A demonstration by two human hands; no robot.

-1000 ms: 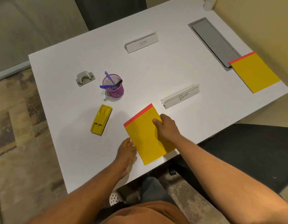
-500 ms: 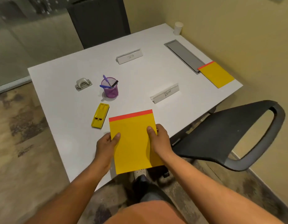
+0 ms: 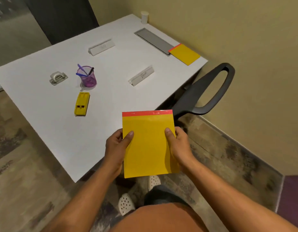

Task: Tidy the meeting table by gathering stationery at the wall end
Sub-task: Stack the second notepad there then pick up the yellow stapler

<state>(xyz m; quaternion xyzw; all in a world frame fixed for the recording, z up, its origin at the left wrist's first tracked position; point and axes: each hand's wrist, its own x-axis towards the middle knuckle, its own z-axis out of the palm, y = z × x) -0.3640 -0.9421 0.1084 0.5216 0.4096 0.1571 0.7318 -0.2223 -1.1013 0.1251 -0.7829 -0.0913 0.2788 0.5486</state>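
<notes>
I hold a yellow notepad (image 3: 149, 144) with a red top strip in the air, off the table's near corner. My left hand (image 3: 117, 147) grips its left edge and my right hand (image 3: 177, 145) grips its right edge, thumbs on top. On the white table (image 3: 64, 131) lie a yellow stapler (image 3: 82, 103), a purple pen cup (image 3: 87, 77) holding pens, and a silver hole punch (image 3: 58, 78). A second yellow notepad (image 3: 185, 54) lies at the wall end.
Two white name plates (image 3: 141, 77) (image 3: 101, 47) stand on the table. A grey cable tray lid (image 3: 153, 41) runs along the wall end, with a white cup (image 3: 144, 17) beyond it. A black chair (image 3: 206, 91) sits at the table's right side.
The notepad has come off the table into both hands. I have stepped back and to the right, so the table now lies farther away and to the left.
</notes>
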